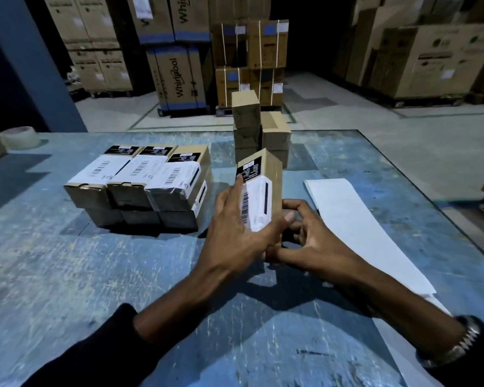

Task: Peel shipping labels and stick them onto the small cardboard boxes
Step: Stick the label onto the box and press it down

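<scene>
A small cardboard box stands tilted at the middle of the blue table, with a white shipping label and a black sticker on its near face. My left hand lies flat against that label, fingers straight, thumb across the label's lower edge. My right hand grips the box's lower right end with curled fingers. To the left, a two-layer stack of labelled boxes lies on the table. Behind the held box stand several unlabelled boxes.
A long white strip of label backing paper runs along the right side of the table. A tape roll sits at the far left corner. Large appliance cartons on pallets fill the warehouse floor beyond the table.
</scene>
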`<state>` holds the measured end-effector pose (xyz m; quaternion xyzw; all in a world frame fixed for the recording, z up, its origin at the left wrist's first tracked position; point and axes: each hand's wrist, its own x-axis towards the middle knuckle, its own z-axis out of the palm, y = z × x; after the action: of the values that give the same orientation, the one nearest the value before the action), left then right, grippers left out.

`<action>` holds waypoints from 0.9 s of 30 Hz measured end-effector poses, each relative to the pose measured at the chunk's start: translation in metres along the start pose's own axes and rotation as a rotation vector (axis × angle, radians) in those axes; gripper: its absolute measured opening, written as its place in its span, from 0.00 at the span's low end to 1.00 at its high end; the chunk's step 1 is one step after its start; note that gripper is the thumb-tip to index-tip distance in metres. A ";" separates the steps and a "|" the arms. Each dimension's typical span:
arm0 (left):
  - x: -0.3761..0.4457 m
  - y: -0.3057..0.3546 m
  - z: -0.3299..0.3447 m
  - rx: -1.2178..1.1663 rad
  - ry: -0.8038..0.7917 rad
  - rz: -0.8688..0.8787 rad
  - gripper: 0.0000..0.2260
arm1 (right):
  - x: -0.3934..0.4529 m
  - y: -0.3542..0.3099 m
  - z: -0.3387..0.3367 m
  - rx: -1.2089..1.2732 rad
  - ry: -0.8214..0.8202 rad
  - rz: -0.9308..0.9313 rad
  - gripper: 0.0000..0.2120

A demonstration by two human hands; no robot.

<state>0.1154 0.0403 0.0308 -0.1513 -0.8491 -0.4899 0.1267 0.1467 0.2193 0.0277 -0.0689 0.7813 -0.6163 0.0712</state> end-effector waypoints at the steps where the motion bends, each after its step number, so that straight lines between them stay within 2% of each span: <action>1: 0.001 -0.002 0.000 0.018 0.003 0.009 0.49 | 0.001 0.001 -0.001 -0.016 -0.019 0.000 0.39; 4: 0.001 -0.003 -0.002 0.022 0.010 0.027 0.47 | 0.001 -0.002 -0.003 -0.042 -0.021 -0.036 0.39; 9: 0.003 -0.005 -0.009 0.114 0.114 0.098 0.41 | -0.001 -0.008 -0.003 -0.261 0.101 -0.125 0.41; 11: 0.000 -0.008 -0.010 0.187 0.119 0.126 0.38 | -0.001 -0.007 -0.002 -0.320 0.112 -0.155 0.48; 15: -0.005 -0.006 -0.015 0.232 0.112 0.177 0.34 | 0.000 -0.004 0.000 -0.452 -0.024 -0.195 0.61; 17: -0.003 -0.001 -0.025 0.253 0.128 0.232 0.33 | 0.002 -0.003 -0.001 -0.500 -0.006 -0.180 0.64; 19: -0.003 0.005 -0.039 0.222 0.126 0.267 0.33 | 0.003 -0.003 -0.003 -0.515 0.041 -0.169 0.61; 21: -0.002 0.010 -0.058 0.183 0.127 0.281 0.33 | 0.002 -0.002 -0.004 -0.555 0.063 -0.172 0.52; 25: 0.010 0.013 -0.108 0.203 0.192 0.271 0.32 | 0.006 0.001 -0.003 -0.807 0.010 -0.230 0.32; 27: 0.020 0.008 -0.138 0.247 0.256 0.233 0.31 | 0.010 -0.001 -0.002 -0.872 -0.042 -0.231 0.26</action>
<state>0.1091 -0.0735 0.1120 -0.1685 -0.8565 -0.3793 0.3068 0.1364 0.2194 0.0292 -0.1918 0.9535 -0.2318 -0.0180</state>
